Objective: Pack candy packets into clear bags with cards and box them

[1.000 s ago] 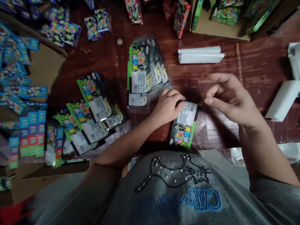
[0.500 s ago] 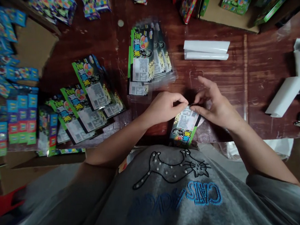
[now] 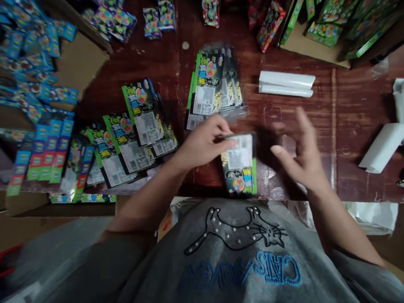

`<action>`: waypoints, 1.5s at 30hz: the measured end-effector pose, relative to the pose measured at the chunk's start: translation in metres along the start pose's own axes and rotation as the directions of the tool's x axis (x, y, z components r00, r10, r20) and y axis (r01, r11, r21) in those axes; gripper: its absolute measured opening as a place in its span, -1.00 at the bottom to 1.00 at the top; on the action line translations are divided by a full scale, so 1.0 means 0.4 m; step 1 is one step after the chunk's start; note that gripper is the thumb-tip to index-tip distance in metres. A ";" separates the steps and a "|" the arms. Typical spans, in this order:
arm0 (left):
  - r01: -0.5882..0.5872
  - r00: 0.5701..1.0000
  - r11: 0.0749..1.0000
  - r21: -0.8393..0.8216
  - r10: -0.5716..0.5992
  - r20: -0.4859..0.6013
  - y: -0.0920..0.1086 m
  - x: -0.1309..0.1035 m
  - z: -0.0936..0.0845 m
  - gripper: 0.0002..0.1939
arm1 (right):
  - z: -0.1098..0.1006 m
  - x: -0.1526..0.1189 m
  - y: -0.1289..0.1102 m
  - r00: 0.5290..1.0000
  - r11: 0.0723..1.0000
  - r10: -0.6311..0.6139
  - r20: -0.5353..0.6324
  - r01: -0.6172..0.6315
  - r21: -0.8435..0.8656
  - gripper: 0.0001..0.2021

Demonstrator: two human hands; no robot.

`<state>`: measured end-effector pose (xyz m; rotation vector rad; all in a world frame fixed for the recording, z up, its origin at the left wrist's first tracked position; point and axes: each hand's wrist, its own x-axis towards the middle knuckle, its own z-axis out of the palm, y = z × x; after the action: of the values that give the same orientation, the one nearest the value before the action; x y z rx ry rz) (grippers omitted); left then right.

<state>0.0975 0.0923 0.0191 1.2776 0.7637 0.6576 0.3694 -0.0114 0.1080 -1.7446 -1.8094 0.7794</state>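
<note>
A black and green candy packet (image 3: 239, 167) with a white label is pinched at its top edge by my left hand (image 3: 210, 140). The packet hangs near the table's front edge, its print upside down. To its right my right hand (image 3: 299, 156) is apart from it, fingers spread, slightly blurred and holding nothing. Behind my left hand lies a stack of similar packets (image 3: 204, 86) with clear plastic sleeves. More such packets (image 3: 149, 127) overlap one another to the left.
White folded sheets (image 3: 286, 83) lie behind my right hand, and a white roll (image 3: 384, 148) at the right. Boxes of blue packets (image 3: 79, 63) and green packets (image 3: 324, 32) stand at the back corners. Small red and purple packs lie along the back.
My right hand has let go of the packet and opened to the right. My left hand still holds the packet, now turned more upright and shifted slightly left. The view has shifted a little.
</note>
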 end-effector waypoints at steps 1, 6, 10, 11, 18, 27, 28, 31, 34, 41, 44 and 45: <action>-0.037 0.992 0.999 0.026 0.040 -0.120 -0.009 -0.017 -0.028 -0.74 | -0.005 -0.007 0.005 0.996 0.998 0.036 -0.082 -0.032 0.052 -0.17; -0.075 0.941 0.997 -0.031 0.060 -0.332 -0.066 -0.130 -0.043 -0.11 | 0.073 -0.028 0.024 0.972 0.936 0.200 -0.124 -0.153 0.316 -0.19; 0.012 0.981 1.000 0.009 -0.010 -0.192 -0.091 -0.213 0.031 -0.18 | 0.168 0.002 0.021 0.930 0.886 0.272 -0.249 -0.141 0.442 -0.22; 0.009 0.988 1.000 0.013 -0.007 -0.156 -0.091 -0.224 0.042 -0.23 | 0.180 0.010 0.018 0.925 0.888 0.274 -0.264 -0.137 0.439 -0.24; -0.097 0.973 0.987 -0.129 0.066 -0.221 -0.090 -0.170 0.050 -0.41 | 0.187 0.026 -0.036 0.993 0.946 0.090 -0.081 -0.059 0.320 -0.15; -0.064 0.993 0.985 -0.160 0.046 -0.112 -0.114 -0.193 0.046 -0.35 | 0.190 0.008 -0.016 0.996 0.985 -0.019 0.082 0.005 0.174 -0.07; -0.052 0.995 0.985 -0.167 0.037 -0.091 -0.117 -0.197 0.042 -0.37 | 0.186 0.015 -0.011 0.994 0.987 -0.029 0.104 0.012 0.161 -0.07; -0.036 0.998 0.988 -0.151 0.028 -0.050 -0.118 -0.196 0.026 -0.48 | 0.170 0.037 0.001 0.981 0.982 -0.025 0.191 -0.011 0.186 -0.08; -0.060 0.993 0.997 -0.043 0.055 -0.106 -0.107 -0.184 0.014 -0.73 | 0.158 0.042 -0.004 0.966 0.968 0.017 0.257 -0.081 0.239 -0.10; -0.029 0.978 0.984 -0.177 -0.008 -0.206 -0.087 -0.157 0.030 -0.66 | 0.173 0.010 -0.062 0.988 0.961 0.127 0.083 -0.144 0.238 -0.01; -0.016 0.989 0.992 -0.124 -0.003 -0.149 -0.063 -0.151 0.025 -0.69 | 0.166 0.014 -0.077 0.984 0.952 0.129 0.126 -0.159 0.260 -0.06; -0.015 0.991 0.995 -0.100 0.002 -0.132 -0.051 -0.149 0.021 -0.74 | 0.162 0.017 -0.080 0.982 0.950 0.136 0.133 -0.167 0.264 -0.09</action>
<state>0.0691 0.0365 0.0079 1.1543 0.8231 0.7837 0.3006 -0.0086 0.0844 -1.6981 -1.5602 1.1545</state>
